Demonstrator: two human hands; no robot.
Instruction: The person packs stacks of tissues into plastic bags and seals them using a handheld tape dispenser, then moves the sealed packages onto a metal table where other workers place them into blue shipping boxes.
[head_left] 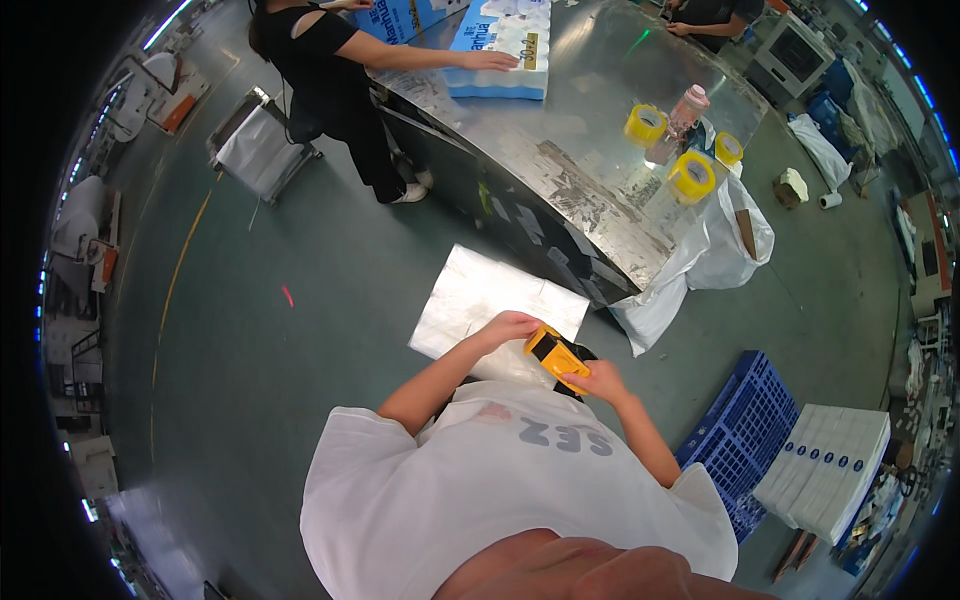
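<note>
In front of my waist I hold a yellow handheld device [560,360] with a dark panel on its upper face. My left hand [512,326] has its fingers closed on the device's far left end. My right hand [602,379] grips the opposite, nearer end. What kind of device it is, I cannot make out. Beneath and beyond my hands lies a flat white sheet-wrapped bundle [470,290], low beside the metal table.
A metal-topped table [580,130] bears yellow tape rolls [692,176], a pink bottle [690,105] and a blue-white pack [500,50] touched by a co-worker's hand [488,61]. A white sack [715,240] hangs at its corner. At right are a blue pallet [745,430] and white stacked packs [825,465].
</note>
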